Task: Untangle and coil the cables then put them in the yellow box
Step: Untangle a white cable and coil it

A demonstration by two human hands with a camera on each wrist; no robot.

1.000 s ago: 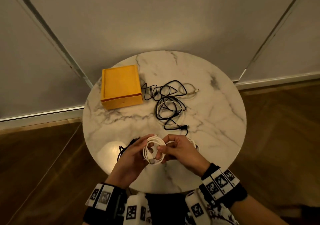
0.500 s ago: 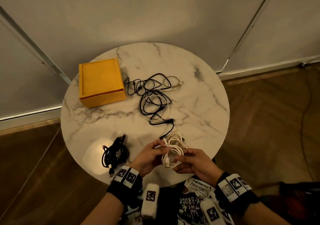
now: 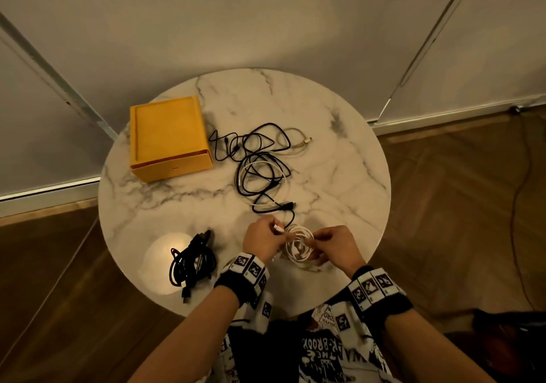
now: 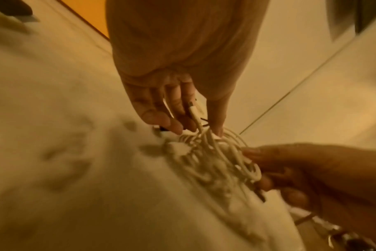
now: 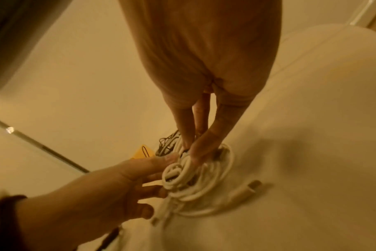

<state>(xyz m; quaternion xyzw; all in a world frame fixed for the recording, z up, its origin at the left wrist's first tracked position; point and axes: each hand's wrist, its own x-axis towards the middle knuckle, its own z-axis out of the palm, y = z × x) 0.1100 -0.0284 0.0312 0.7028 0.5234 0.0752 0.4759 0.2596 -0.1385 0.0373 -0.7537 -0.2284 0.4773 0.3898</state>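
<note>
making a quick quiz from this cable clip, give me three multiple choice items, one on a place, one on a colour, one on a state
1. Where is the black coiled bundle?
A. in the box
B. on the table, left of the left hand
C. on the floor

2. What colour is the cable coil between the hands?
A. white
B. red
C. black

3. What state is the yellow box in?
A. holding cables
B. tipped over
C. no cables in it

Key: B, it lies on the table beside the left hand; A, left hand and right hand hold white loops; C, cables lie outside it.
</note>
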